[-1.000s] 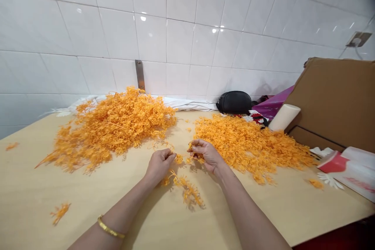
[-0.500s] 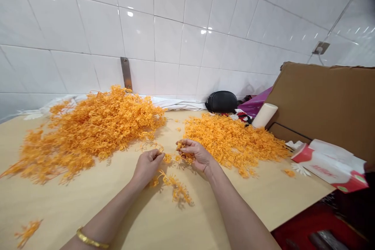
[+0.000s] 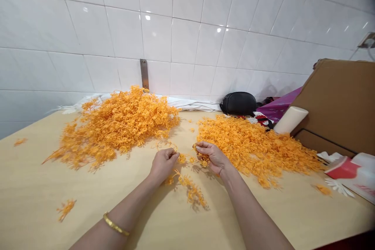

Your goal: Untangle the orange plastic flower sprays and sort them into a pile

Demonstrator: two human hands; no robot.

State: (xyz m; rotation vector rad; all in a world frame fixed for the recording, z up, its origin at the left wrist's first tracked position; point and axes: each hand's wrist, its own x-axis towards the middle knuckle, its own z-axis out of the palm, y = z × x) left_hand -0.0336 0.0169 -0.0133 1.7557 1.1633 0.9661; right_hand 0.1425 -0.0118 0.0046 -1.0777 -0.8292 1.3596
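Observation:
My left hand (image 3: 162,164) pinches a thin orange plastic sprig (image 3: 187,187) that trails down across the wooden table (image 3: 35,195). My right hand (image 3: 212,157) is closed around a small bunch of orange plastic flower pieces (image 3: 202,160), close beside the left hand. A tall heap of long orange sprigs (image 3: 117,125) lies to the left of the hands. A flatter heap of small orange pieces (image 3: 254,144) lies to the right, touching my right hand's far side.
A black pouch (image 3: 238,103) and white cloth lie against the tiled wall. A cardboard box (image 3: 336,101), a white roll (image 3: 290,120), purple plastic and a red-and-white packet (image 3: 348,170) stand at the right. Stray orange bits (image 3: 66,208) lie on the left.
The hands have stayed together over the same spot, still working the sprig; only the head camera swung left and back.

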